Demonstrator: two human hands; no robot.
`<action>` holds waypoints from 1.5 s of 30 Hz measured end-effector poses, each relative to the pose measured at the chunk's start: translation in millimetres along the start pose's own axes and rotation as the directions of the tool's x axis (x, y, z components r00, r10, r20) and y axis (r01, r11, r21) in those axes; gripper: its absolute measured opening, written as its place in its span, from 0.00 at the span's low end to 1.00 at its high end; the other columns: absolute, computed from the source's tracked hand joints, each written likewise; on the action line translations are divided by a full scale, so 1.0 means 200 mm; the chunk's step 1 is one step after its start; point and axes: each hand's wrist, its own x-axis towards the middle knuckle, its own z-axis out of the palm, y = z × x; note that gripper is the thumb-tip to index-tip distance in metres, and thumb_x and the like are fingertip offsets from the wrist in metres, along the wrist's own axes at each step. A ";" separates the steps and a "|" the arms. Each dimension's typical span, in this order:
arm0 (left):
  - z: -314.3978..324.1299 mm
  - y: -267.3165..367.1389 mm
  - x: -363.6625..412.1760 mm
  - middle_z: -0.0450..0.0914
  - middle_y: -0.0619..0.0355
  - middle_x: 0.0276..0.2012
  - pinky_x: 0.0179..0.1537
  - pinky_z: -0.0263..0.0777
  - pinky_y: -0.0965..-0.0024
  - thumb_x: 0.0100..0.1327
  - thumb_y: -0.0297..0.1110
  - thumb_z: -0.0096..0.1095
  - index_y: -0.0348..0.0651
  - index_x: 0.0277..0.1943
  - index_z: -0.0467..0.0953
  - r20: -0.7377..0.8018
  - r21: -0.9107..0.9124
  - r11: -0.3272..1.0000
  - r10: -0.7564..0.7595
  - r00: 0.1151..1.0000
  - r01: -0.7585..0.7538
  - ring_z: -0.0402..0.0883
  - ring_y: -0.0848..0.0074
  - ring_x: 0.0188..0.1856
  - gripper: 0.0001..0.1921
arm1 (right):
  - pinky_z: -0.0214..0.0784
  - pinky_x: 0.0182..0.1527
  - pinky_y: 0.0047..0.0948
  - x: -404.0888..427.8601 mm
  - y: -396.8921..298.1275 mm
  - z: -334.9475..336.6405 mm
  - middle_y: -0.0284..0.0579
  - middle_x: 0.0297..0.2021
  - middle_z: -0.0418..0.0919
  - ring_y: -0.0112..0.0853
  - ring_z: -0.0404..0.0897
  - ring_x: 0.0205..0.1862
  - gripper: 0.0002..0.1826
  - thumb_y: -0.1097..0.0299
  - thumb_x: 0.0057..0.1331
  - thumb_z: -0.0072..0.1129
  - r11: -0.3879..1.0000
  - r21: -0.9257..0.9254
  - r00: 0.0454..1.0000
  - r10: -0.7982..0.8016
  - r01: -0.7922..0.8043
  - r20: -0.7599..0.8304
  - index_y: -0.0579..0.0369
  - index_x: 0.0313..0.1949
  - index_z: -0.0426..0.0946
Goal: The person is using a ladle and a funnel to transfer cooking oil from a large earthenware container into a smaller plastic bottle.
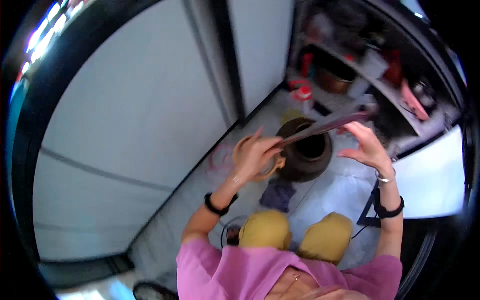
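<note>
My left hand (257, 153) grips the near end of a long, flat, blurred item (318, 129), seen nearly edge-on. What it is made of I cannot tell. It slants up to the right, over a dark round pot or vessel (305, 165) with a dark opening. My right hand (362, 146) is beside the item's right part, thumb and fingers apart; its fingertips are close to the lower edge, and touching cannot be told. Behind my left hand is a tan ring-shaped rim (268, 175), partly hidden.
A shelf unit (397, 107) with assorted objects stands at the upper right. A red-capped container (304, 93) is near its foot. Pale panels (131, 112) rise on the left. A dark purple cloth (278, 195) lies on the floor before my knees.
</note>
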 end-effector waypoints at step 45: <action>0.43 -0.42 -0.47 0.72 0.53 0.41 0.48 0.64 0.51 0.40 0.43 0.68 0.42 0.41 0.75 -0.207 -0.028 0.862 -0.500 0.841 0.506 0.71 0.60 0.45 0.24 | 0.57 0.29 0.18 0.29 -0.30 0.39 0.46 0.32 0.74 0.22 0.66 0.25 0.09 0.75 0.60 0.48 0.964 0.243 0.899 0.008 0.110 -0.438 0.68 0.38 0.71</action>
